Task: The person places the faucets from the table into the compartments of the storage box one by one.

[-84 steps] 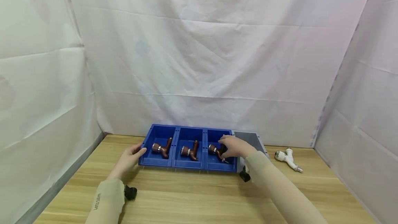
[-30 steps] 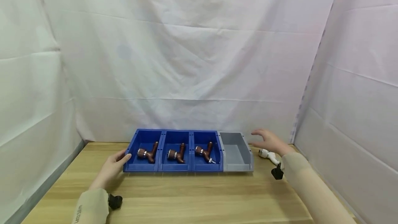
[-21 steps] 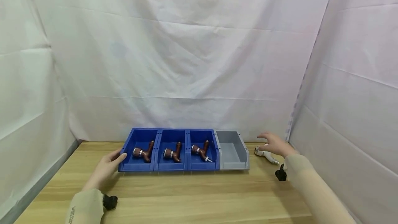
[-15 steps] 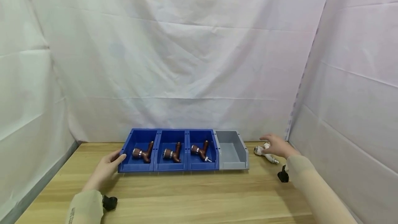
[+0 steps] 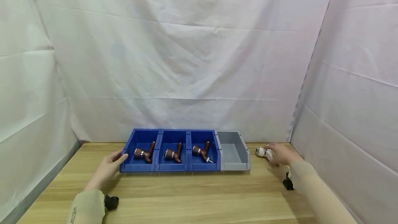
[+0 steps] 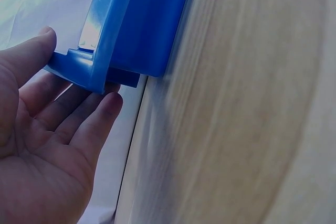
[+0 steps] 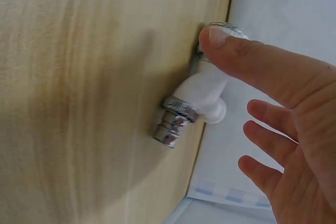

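Note:
In the head view my left hand (image 5: 107,168) is at the left end of a blue storage bin (image 5: 136,167). The left wrist view shows its thumb and fingers (image 6: 97,119) on either side of the bin's rim (image 6: 100,66), gripping it. My right hand (image 5: 281,154) reaches over a white tap (image 5: 264,152) lying on the table. In the right wrist view the thumb (image 7: 247,59) overlaps the tap's body (image 7: 202,90), with the other fingers spread apart beyond it. Brown taps lie one per blue bin: left (image 5: 144,154), middle (image 5: 174,154), right (image 5: 202,152).
A grey bin (image 5: 234,163) adjoins the row of blue bins on the right, with nothing inside. Bins and tap rest on a wooden table (image 5: 186,196). White cloth (image 5: 186,61) hangs behind and at both sides.
My right hand has left the right-hand blue bin, moved right and lowered onto the white tap. My left hand stays at the bin's left edge.

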Motion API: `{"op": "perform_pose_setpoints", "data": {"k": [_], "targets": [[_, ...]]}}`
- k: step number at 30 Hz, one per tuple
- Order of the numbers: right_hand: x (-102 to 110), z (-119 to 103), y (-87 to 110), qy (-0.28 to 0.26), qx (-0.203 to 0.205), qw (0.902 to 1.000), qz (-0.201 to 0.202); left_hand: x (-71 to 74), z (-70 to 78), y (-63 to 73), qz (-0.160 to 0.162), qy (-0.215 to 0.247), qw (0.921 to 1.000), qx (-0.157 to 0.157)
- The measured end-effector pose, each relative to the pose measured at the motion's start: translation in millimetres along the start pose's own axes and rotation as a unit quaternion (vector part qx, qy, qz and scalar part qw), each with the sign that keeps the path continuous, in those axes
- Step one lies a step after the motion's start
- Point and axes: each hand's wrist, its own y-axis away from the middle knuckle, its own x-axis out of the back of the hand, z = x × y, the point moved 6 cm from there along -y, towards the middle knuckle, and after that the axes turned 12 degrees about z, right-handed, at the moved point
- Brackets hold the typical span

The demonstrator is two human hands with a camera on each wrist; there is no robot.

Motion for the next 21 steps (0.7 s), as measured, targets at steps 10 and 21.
{"op": "perform_pose_setpoints", "data": {"k": [10, 21], "targets": [[-2.5, 2.8, 1.6, 0.013, 0.026, 0.9994, 0.020, -0.4, -0.1, -0.8, -0.006, 0.008, 0.9999, 0.006], [-6.7, 3.7, 2.3, 0.044, 0.052, 0.9970, 0.038, -1.1, -1.4, -1.2, 0.005, 0.001, 1.0000, 0.006]]}}
